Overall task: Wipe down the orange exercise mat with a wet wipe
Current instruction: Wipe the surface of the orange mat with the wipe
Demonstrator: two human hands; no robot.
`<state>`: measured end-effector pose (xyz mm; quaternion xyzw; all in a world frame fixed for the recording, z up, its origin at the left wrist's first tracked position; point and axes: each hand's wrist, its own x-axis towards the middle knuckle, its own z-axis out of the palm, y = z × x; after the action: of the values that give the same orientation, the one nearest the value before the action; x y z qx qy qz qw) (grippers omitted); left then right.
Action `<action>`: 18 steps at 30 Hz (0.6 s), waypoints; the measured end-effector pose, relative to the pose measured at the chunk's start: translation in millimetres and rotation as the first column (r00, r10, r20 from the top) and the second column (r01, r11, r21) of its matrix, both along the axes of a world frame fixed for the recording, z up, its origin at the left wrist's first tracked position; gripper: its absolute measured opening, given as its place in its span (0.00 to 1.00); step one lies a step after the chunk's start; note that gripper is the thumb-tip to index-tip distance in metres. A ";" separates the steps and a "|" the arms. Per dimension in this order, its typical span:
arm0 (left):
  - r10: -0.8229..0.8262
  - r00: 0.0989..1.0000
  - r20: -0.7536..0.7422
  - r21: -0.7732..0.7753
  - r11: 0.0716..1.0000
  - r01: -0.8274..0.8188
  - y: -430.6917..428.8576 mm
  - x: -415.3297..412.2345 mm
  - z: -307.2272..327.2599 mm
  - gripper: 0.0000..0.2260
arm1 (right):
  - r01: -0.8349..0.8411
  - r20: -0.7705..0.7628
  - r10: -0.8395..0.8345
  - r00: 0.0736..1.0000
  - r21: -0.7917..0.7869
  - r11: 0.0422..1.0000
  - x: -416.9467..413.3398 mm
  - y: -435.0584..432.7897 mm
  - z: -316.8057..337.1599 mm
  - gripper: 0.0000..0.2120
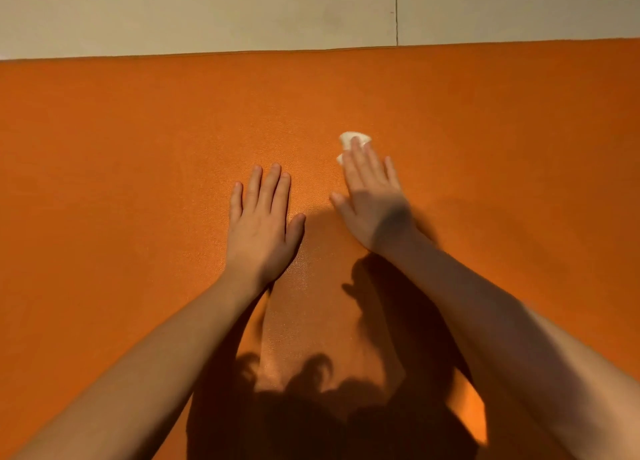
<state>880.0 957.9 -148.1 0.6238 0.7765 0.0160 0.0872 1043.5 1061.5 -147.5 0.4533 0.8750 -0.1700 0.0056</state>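
Note:
The orange exercise mat fills most of the view, and its far edge runs straight across the top. My left hand lies flat on the mat near the middle, palm down, fingers slightly apart, holding nothing. My right hand presses flat on a small white wet wipe, which sticks out beyond my fingertips and at the index-finger side. Most of the wipe is hidden under my fingers. The two hands are about a hand's width apart.
Beyond the mat's far edge lies pale beige floor with a dark seam running away from me. My head and arms cast a dark shadow on the near part of the mat.

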 end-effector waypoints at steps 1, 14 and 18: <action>-0.001 1.000 0.004 0.001 1.000 0.001 0.4 0.2 0.3 0.31 | -0.108 0.017 0.108 0.994 0.009 0.994 4.0 2.0 -0.3 0.37; -0.005 1.000 0.010 0.018 1.000 0.005 0.6 -1.7 0.3 0.30 | -0.140 0.123 0.133 0.983 0.054 0.989 -7.7 62.1 7.8 0.31; -0.009 1.000 0.023 0.026 1.000 0.008 0.1 -2.7 1.2 0.30 | 0.118 0.142 -0.125 0.982 0.056 0.991 -20.1 85.4 9.2 0.31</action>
<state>877.2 957.9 -147.0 0.6280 0.7725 0.0327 0.0882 1023.3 1146.9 -138.3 0.5169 0.8468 -0.1160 0.0482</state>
